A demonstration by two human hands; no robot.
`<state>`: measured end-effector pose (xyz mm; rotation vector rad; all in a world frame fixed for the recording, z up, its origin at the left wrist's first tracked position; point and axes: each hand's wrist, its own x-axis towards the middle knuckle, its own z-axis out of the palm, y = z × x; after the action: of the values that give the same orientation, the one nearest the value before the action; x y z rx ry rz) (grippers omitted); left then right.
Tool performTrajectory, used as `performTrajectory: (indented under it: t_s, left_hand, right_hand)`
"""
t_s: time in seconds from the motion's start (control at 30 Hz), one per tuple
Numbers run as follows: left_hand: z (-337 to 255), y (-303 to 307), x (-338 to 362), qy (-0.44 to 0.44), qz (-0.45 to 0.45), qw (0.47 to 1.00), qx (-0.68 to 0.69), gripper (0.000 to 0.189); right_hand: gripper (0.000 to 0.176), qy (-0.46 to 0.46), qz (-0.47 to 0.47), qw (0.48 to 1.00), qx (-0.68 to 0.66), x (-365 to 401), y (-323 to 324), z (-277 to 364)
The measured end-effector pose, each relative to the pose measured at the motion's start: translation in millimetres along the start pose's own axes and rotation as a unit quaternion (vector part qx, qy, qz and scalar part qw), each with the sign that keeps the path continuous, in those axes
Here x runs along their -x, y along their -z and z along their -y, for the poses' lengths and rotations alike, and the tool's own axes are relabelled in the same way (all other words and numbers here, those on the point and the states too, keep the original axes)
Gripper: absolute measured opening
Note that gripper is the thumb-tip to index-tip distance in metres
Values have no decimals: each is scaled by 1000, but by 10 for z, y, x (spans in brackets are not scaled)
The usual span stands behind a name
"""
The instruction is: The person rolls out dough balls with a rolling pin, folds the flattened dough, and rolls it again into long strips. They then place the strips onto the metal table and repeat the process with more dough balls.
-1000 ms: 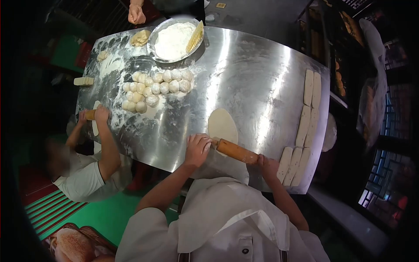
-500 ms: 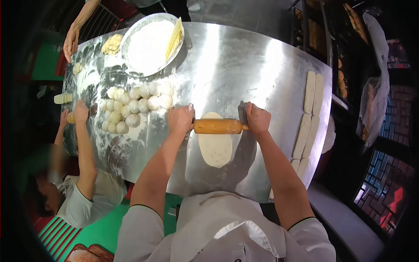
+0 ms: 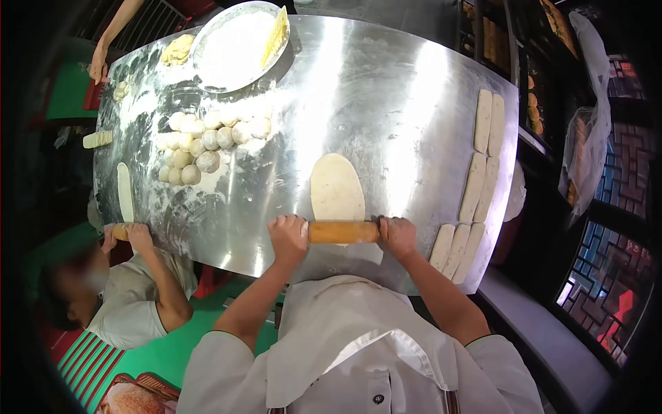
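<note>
A wooden rolling pin lies across the near end of a flat oval of dough on the metal table. My left hand is wrapped round its left handle, and my right hand grips the right handle. Most of the dough extends beyond the pin, away from me; a small bit shows on the near side. To the left of the sheet sits a cluster of dough balls. Several long dough strips lie side by side along the table's right edge.
A large bowl of flour holds a yellow scraper at the far side, beside a yellowish dough lump. At left, a co-worker rolls a narrow dough strip. Another person's hand hangs near the far left corner.
My hands have drawn the rolling pin toward me, from the far end of the dough to its near end. The co-worker's pin also moved nearer their body, showing a rolled strip.
</note>
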<state>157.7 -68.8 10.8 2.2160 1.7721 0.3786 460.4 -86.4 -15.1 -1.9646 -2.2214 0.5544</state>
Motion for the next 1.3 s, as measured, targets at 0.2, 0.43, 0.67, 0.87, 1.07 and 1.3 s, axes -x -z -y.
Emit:
performTrajectory:
  t_s: [0.2, 0.43, 0.67, 0.87, 1.07, 1.3]
  left_hand:
    - [-116, 160, 510, 18, 78, 996, 38, 14]
    - [246, 83, -636, 78, 90, 993, 1, 36]
    - [317, 35, -2137, 130, 24, 990, -55, 43]
    - [394, -126, -1919, 98, -66, 993, -30, 31]
    - [263, -110, -674, 44, -43, 997, -37, 9]
    - [63, 61, 681, 12, 19, 1000, 15, 12]
  right_hand:
    - [31, -14, 38, 999, -35, 512, 2, 80]
    - [39, -42, -10, 999, 5, -543, 76, 157]
    - [49, -86, -58, 991, 80, -2138, 379, -70]
    - [50, -100, -39, 992, 72, -2013, 356, -21]
    - [33, -22, -25, 999, 23, -731, 51, 160]
    - [22, 19, -9, 999, -28, 453, -82, 277]
